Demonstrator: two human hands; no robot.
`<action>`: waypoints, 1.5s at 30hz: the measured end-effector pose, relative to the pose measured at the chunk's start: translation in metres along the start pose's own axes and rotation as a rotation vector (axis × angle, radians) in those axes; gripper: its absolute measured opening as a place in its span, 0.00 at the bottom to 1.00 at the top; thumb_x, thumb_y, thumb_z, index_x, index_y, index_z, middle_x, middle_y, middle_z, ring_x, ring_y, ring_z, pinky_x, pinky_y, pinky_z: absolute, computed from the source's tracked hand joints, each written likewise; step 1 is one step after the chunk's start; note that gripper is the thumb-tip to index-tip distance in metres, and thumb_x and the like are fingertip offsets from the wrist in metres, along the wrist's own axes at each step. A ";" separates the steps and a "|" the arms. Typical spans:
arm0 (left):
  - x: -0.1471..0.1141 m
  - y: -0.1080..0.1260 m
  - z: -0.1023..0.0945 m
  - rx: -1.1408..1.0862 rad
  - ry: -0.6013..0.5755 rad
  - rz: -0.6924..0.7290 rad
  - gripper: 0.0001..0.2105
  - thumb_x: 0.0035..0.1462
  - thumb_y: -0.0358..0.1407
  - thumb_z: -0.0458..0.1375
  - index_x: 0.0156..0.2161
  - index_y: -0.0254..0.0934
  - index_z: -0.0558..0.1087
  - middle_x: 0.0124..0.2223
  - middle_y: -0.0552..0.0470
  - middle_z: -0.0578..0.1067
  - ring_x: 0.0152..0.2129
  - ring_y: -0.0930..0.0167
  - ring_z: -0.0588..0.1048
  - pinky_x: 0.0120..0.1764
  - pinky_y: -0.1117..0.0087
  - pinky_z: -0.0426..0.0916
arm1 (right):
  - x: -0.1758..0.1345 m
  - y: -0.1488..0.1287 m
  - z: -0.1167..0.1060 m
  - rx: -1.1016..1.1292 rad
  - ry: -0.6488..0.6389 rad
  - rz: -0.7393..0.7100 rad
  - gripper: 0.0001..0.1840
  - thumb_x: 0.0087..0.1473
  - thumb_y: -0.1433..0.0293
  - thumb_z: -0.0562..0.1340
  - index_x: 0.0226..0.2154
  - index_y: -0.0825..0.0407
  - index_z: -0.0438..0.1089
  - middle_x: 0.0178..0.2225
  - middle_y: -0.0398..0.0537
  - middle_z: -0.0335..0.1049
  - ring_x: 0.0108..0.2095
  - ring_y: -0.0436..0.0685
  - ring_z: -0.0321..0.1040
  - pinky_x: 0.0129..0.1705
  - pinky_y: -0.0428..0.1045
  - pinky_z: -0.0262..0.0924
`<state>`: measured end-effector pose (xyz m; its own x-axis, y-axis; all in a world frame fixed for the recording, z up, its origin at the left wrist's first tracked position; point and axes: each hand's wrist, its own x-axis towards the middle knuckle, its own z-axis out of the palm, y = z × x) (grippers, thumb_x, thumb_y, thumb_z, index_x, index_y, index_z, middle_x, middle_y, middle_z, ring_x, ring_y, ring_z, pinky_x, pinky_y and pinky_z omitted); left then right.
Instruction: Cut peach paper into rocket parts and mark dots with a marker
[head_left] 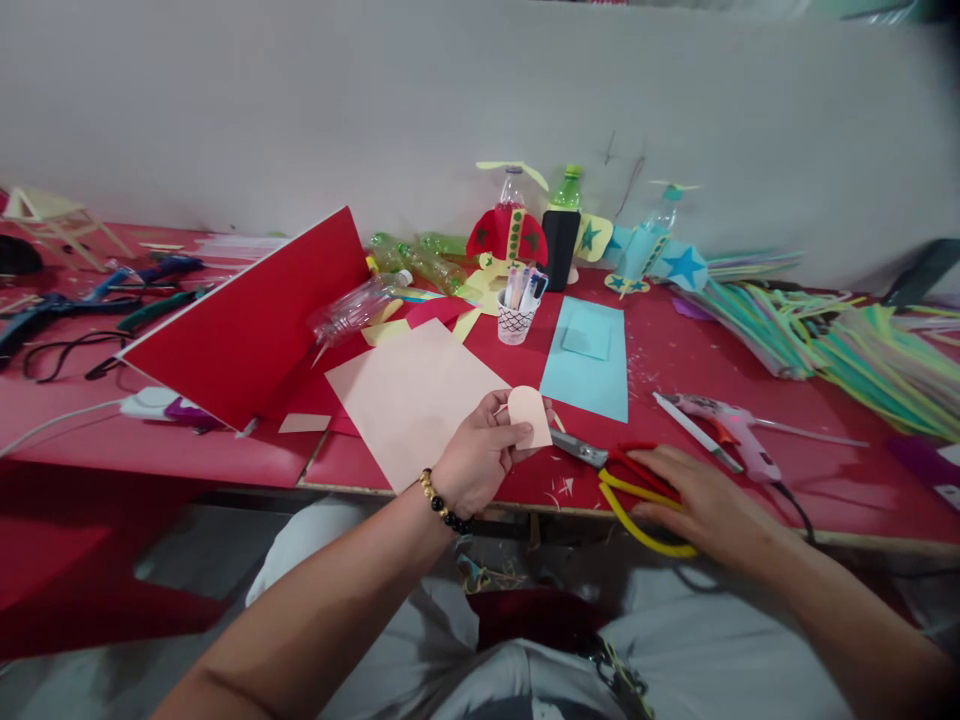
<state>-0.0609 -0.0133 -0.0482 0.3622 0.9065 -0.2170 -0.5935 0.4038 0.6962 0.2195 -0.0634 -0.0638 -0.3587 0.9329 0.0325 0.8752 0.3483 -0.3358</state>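
Observation:
Between thumb and fingers, my left hand (491, 440) pinches a small peach paper piece (529, 416) with a rounded top and straight bottom edge. My right hand (694, 500) grips scissors (646, 495) by their red and yellow handles. The scissor blades point left and end close beside the paper piece; whether they touch it I cannot tell. Below and behind my left hand lies a large peach sheet (420, 390) on the red table (480, 480). Small paper scraps (564, 488) are scattered near the table's front edge.
A pen cup (515, 318) and a blue sheet (589, 365) lie ahead. Behind stand bottle airplanes, including a red one (510, 235) and a blue one (656, 250). To the right are a pink glue gun (731, 430) and pipe cleaners (892, 360). A tilted red board (255, 320) stands left.

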 end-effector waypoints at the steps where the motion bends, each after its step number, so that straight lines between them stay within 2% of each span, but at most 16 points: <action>1: 0.000 0.000 0.001 -0.019 0.019 0.007 0.17 0.49 0.22 0.60 0.43 0.36 0.64 0.42 0.48 0.77 0.38 0.72 0.76 0.39 0.73 0.70 | 0.003 0.001 -0.002 0.022 -0.007 0.002 0.27 0.54 0.58 0.61 0.54 0.54 0.67 0.50 0.58 0.70 0.49 0.64 0.69 0.50 0.57 0.64; 5: -0.003 -0.004 0.006 -0.062 0.008 0.025 0.17 0.49 0.21 0.60 0.43 0.36 0.64 0.41 0.49 0.77 0.40 0.72 0.76 0.41 0.74 0.69 | 0.013 -0.009 -0.008 0.050 0.068 0.040 0.21 0.57 0.60 0.58 0.50 0.51 0.70 0.49 0.56 0.71 0.49 0.64 0.68 0.51 0.58 0.62; 8: -0.007 -0.010 0.012 -0.072 -0.052 0.032 0.16 0.50 0.22 0.60 0.43 0.36 0.64 0.45 0.46 0.77 0.45 0.69 0.75 0.44 0.73 0.68 | 0.020 -0.039 -0.008 0.141 0.196 0.097 0.19 0.56 0.57 0.59 0.44 0.51 0.73 0.44 0.55 0.73 0.45 0.63 0.69 0.48 0.57 0.62; 9: -0.009 -0.012 0.014 -0.070 -0.064 0.031 0.16 0.50 0.23 0.61 0.43 0.36 0.64 0.45 0.46 0.77 0.45 0.68 0.75 0.44 0.73 0.68 | 0.022 -0.052 -0.006 0.241 0.207 0.122 0.19 0.55 0.55 0.60 0.42 0.51 0.73 0.42 0.54 0.73 0.42 0.62 0.70 0.45 0.54 0.63; 12: -0.014 -0.019 0.020 -0.057 -0.080 -0.004 0.17 0.48 0.25 0.63 0.42 0.36 0.65 0.47 0.45 0.77 0.44 0.67 0.76 0.41 0.70 0.70 | 0.030 -0.086 0.007 0.634 0.076 0.201 0.19 0.54 0.53 0.61 0.32 0.51 0.73 0.27 0.45 0.72 0.28 0.55 0.68 0.30 0.48 0.61; 15: -0.018 -0.023 0.023 -0.050 -0.089 -0.017 0.17 0.47 0.26 0.63 0.42 0.37 0.65 0.48 0.45 0.76 0.42 0.65 0.76 0.36 0.70 0.71 | 0.035 -0.103 0.021 0.959 0.084 0.294 0.20 0.53 0.53 0.61 0.24 0.53 0.71 0.21 0.41 0.67 0.23 0.51 0.63 0.25 0.46 0.57; 17: -0.018 -0.024 0.023 -0.052 -0.093 -0.004 0.17 0.47 0.26 0.63 0.42 0.37 0.64 0.48 0.45 0.76 0.41 0.66 0.76 0.35 0.70 0.71 | 0.037 -0.105 0.028 1.034 0.128 0.323 0.20 0.53 0.54 0.63 0.22 0.53 0.70 0.19 0.41 0.67 0.22 0.50 0.61 0.25 0.45 0.56; 21: -0.016 -0.025 0.020 -0.046 -0.105 0.019 0.16 0.49 0.27 0.63 0.42 0.37 0.63 0.46 0.45 0.76 0.35 0.67 0.77 0.31 0.70 0.70 | 0.037 -0.101 0.030 1.035 0.154 0.333 0.19 0.51 0.56 0.64 0.20 0.54 0.70 0.18 0.41 0.66 0.21 0.49 0.59 0.24 0.45 0.54; 27: -0.009 -0.024 0.013 0.059 -0.067 0.090 0.16 0.49 0.30 0.64 0.42 0.38 0.64 0.29 0.56 0.76 0.23 0.75 0.73 0.30 0.74 0.67 | 0.034 -0.100 0.028 1.031 0.190 0.369 0.18 0.50 0.57 0.65 0.19 0.53 0.71 0.17 0.40 0.65 0.20 0.49 0.58 0.24 0.46 0.53; 29: -0.007 -0.021 0.010 0.151 -0.077 0.089 0.15 0.50 0.33 0.65 0.41 0.37 0.66 0.29 0.55 0.76 0.23 0.75 0.73 0.30 0.73 0.67 | 0.032 -0.099 0.028 1.024 0.172 0.366 0.17 0.49 0.58 0.66 0.19 0.53 0.72 0.16 0.40 0.65 0.20 0.49 0.58 0.24 0.46 0.52; 34: -0.003 -0.010 0.002 0.442 -0.118 0.111 0.12 0.48 0.38 0.67 0.30 0.33 0.70 0.27 0.53 0.76 0.24 0.74 0.72 0.31 0.74 0.66 | 0.028 -0.098 0.028 1.010 0.135 0.350 0.16 0.49 0.60 0.67 0.18 0.52 0.72 0.16 0.40 0.65 0.20 0.49 0.57 0.23 0.45 0.51; 41: -0.003 -0.002 0.004 0.642 -0.095 0.228 0.12 0.53 0.40 0.63 0.27 0.33 0.70 0.24 0.55 0.73 0.22 0.77 0.70 0.29 0.76 0.64 | 0.026 -0.097 0.027 1.220 0.306 0.446 0.15 0.43 0.61 0.71 0.18 0.54 0.71 0.16 0.40 0.65 0.19 0.48 0.58 0.23 0.45 0.53; 45: -0.002 -0.003 0.006 0.656 -0.106 0.250 0.13 0.54 0.41 0.62 0.27 0.34 0.69 0.24 0.56 0.73 0.22 0.77 0.70 0.28 0.76 0.63 | 0.026 -0.096 0.028 1.313 0.384 0.469 0.14 0.41 0.61 0.72 0.23 0.52 0.71 0.18 0.40 0.68 0.20 0.49 0.62 0.24 0.44 0.57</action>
<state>-0.0552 -0.0177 -0.0457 0.3596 0.9319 0.0482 -0.1248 -0.0032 0.9922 0.1168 -0.0749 -0.0570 0.1647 0.9754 -0.1465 -0.1142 -0.1286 -0.9851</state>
